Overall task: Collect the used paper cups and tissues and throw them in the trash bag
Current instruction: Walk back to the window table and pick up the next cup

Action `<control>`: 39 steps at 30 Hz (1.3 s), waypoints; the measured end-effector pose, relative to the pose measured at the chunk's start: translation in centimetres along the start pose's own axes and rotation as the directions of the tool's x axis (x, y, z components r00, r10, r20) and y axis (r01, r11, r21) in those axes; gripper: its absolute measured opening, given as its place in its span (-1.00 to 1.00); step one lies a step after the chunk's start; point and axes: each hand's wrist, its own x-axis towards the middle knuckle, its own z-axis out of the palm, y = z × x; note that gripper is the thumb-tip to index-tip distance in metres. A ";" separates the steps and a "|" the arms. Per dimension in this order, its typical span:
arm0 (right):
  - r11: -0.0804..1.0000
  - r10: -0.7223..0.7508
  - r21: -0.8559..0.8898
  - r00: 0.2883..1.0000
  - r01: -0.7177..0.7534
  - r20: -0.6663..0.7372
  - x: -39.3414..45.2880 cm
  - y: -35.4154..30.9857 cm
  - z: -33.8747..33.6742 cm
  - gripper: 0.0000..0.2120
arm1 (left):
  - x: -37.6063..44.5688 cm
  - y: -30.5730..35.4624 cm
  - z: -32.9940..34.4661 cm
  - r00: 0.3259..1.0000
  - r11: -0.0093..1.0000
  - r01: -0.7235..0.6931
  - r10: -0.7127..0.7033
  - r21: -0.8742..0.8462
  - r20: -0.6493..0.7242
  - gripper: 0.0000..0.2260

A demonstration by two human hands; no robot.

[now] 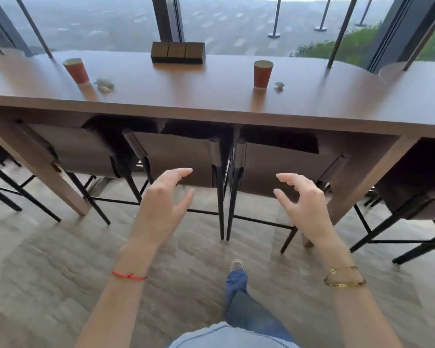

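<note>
Two red paper cups stand upright on a long brown counter [186, 101]. The left cup [76, 71] has a crumpled tissue [104, 84] just to its right. The right cup [262, 74] has a smaller crumpled tissue [279, 86] beside it on the right. My left hand [165, 194] and my right hand [301, 199] hover in front of the counter, below its front edge, over the stools. Both hands hold nothing, with their fingers loosely spread. No trash bag is in view.
A dark wooden box [177, 52] sits at the back middle of the counter against the window. Several brown stools [171, 156] with black legs are tucked under the counter. Slanted metal poles [339, 33] rise from the counter top. My leg [236, 295] steps forward on the wood floor.
</note>
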 end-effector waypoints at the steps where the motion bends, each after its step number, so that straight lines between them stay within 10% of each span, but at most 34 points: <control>1: 1.000 -0.003 0.001 1.000 0.003 -0.008 2.5 0.8 0.2 -0.69 | 2.4 -0.2 0.9 1.000 1.000 -0.009 0.009 -0.003 -0.006 -0.64; 16: 0.993 0.013 -0.113 0.998 -0.020 -0.063 37.7 11.7 0.8 -0.70 | 35.6 -0.1 14.2 0.998 0.996 -0.057 0.055 -0.064 -0.036 -0.44; 32: 0.958 0.155 -0.252 0.987 -0.138 0.050 47.4 16.9 5.8 -0.78 | 49.4 -1.1 25.1 0.966 0.984 0.145 -0.118 -0.101 0.232 -0.01; 39: 0.981 0.129 -0.146 0.991 -0.130 -0.016 45.7 17.1 5.5 -0.87 | 50.5 -1.1 26.4 0.978 0.965 0.147 -0.108 -0.218 0.179 -0.42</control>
